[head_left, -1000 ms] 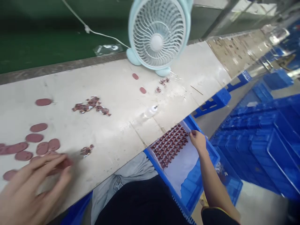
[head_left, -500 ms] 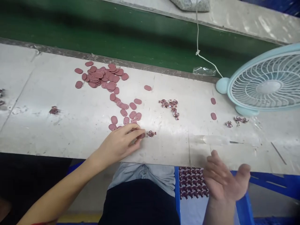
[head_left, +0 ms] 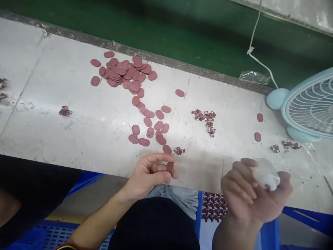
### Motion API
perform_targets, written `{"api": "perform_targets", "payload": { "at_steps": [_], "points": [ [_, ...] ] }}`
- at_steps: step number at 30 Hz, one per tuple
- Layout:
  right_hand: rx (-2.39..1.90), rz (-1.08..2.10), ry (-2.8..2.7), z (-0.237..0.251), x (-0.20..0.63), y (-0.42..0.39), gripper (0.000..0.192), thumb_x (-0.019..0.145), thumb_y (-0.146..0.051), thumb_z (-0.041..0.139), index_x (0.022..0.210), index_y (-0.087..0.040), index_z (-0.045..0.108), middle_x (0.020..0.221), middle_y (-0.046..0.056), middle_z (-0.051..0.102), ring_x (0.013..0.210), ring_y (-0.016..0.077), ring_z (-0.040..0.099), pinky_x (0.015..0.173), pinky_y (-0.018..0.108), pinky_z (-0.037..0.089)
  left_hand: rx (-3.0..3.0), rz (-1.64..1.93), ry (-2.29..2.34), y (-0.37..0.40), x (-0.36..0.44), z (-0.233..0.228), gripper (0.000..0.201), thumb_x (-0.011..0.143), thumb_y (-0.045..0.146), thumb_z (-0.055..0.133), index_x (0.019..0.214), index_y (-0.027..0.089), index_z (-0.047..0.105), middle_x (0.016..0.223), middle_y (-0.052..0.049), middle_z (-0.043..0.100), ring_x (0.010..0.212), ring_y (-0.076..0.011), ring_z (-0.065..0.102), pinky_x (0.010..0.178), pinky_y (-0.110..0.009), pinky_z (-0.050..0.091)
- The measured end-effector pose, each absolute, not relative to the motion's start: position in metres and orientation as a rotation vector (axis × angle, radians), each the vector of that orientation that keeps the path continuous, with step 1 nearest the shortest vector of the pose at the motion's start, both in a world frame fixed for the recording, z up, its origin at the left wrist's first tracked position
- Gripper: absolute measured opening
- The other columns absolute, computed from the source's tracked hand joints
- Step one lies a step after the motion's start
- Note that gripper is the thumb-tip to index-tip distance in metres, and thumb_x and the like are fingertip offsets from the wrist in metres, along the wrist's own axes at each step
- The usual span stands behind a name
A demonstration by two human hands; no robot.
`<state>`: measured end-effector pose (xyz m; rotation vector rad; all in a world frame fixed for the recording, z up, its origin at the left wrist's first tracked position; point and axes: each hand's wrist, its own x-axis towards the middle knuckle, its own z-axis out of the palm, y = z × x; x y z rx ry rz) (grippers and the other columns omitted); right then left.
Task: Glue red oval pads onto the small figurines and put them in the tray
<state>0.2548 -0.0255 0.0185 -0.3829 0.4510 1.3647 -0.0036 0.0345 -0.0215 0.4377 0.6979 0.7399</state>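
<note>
The left hand (head_left: 149, 173) hangs just off the near edge of the worktable (head_left: 78, 132), fingers curled loosely, with 1 red oval disc (head_left: 170, 168) nipped between thumb and fingertips; the right hand (head_left: 253, 192), at 3 o'clock from it, is cupped around a small clear plastic bottle (head_left: 265, 174), gripped in the fingers; it is too blurred to see how firmly. At 12 o'clock from the left hand a loose trail of discs (head_left: 149, 121) runs up to a heaped pile (head_left: 125, 71) at 11 o'clock; a tiny reddish component cluster (head_left: 179, 150) lies just beside the nearest disc, and a larger scatter of them (head_left: 205, 119) sits at 1 o'clock. Below the table edge, between the 2 hands, a blue tray (head_left: 270, 232) shows rows of the same small parts (head_left: 214, 206). A pale blue fan (head_left: 309, 107) stands at 2 o'clock, its cord (head_left: 256, 57) running over the green belt (head_left: 182, 31).

I'd say the main risk is that pinched disc: it is held out past the table lip, so a slack grip would drop it onto the lap or floor; a squeeze of the bottle could also spill over the tray, and a sleeve sweep would scatter the loose trail.
</note>
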Motion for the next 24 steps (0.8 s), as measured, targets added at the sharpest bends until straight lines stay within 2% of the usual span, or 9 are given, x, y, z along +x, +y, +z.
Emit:
{"api": "perform_targets", "payload": {
  "at_steps": [3,6,10,12,16,18,22,24],
  "points": [
    [-0.758,1.484,-0.013,0.034,0.218,-0.026,0.032,0.085,-0.053,0.066,0.098,-0.024,0.064,0.060,-0.008,0.033,0.038,0.0054,0.019,0.026,0.018,0.022,0.447,0.810,0.744,0.031,0.012,-0.022,0.021,0.080,0.015,0.082,0.097,0.023,0.073,0.085,0.000,0.077,0.084,-0.0184,0.078,0.067,-0.018,0.062],
    [-0.845,1.543,-0.200,0.040,0.190,-0.022,0.036,0.086,-0.059,0.063,0.095,-0.024,0.066,0.058,-0.008,0.029,0.036,0.0058,0.015,0.023,0.018,0.014,0.528,0.805,0.809,0.028,0.021,-0.020,0.020,0.084,0.017,0.079,0.103,0.021,0.071,0.090,-0.004,0.080,0.086,-0.0187,0.078,0.066,-0.019,0.062],
    [-0.874,1.584,-0.254,0.040,0.177,-0.017,0.047,0.088,-0.069,0.058,0.096,-0.024,0.069,0.056,-0.008,0.033,0.036,0.0074,0.021,0.026,0.019,0.022,0.727,0.748,0.843,0.022,0.026,-0.015,0.007,0.088,0.018,0.075,0.095,0.018,0.076,0.098,-0.008,0.081,0.087,-0.0166,0.077,0.075,-0.020,0.063],
    [-0.878,1.586,-0.294,0.039,0.175,-0.016,0.047,0.088,-0.070,0.058,0.098,-0.025,0.070,0.056,-0.008,0.037,0.037,0.0082,0.026,0.028,0.020,0.026,0.795,0.741,0.816,0.020,0.028,-0.014,0.008,0.087,0.016,0.076,0.094,0.018,0.078,0.099,-0.007,0.081,0.088,-0.0164,0.077,0.081,-0.022,0.063],
    [-0.879,1.486,-0.356,0.037,0.170,-0.015,0.044,0.088,-0.067,0.061,0.098,-0.026,0.070,0.057,-0.007,0.042,0.036,0.0091,0.031,0.028,0.021,0.030,0.557,0.806,0.709,0.014,0.035,-0.016,0.013,0.077,0.011,0.084,0.084,0.019,0.077,0.091,-0.002,0.079,0.079,-0.0116,0.075,0.074,-0.017,0.061],
    [-0.903,1.392,-0.329,0.036,0.167,-0.014,0.044,0.087,-0.066,0.061,0.095,-0.025,0.071,0.056,-0.007,0.044,0.035,0.0090,0.032,0.027,0.021,0.028,0.532,0.830,0.676,0.010,0.035,-0.019,0.013,0.077,0.011,0.085,0.085,0.020,0.080,0.092,-0.002,0.078,0.081,-0.0116,0.074,0.075,-0.018,0.061],
    [-0.931,1.306,-0.255,0.035,0.161,-0.015,0.044,0.088,-0.065,0.061,0.094,-0.022,0.071,0.054,-0.006,0.048,0.036,0.0082,0.037,0.031,0.019,0.033,0.721,0.776,0.670,0.003,0.028,-0.022,0.026,0.080,0.010,0.082,0.101,0.025,0.082,0.127,-0.007,0.073,0.110,-0.0190,0.072,0.093,-0.023,0.060],
    [-0.918,1.318,-0.228,0.035,0.160,-0.016,0.045,0.090,-0.065,0.060,0.097,-0.021,0.071,0.055,-0.006,0.050,0.037,0.0080,0.041,0.034,0.018,0.038,0.782,0.748,0.658,0.003,0.025,-0.023,0.030,0.081,0.010,0.081,0.106,0.028,0.081,0.132,-0.006,0.071,0.116,-0.0207,0.070,0.098,-0.025,0.058]
  ]
}}
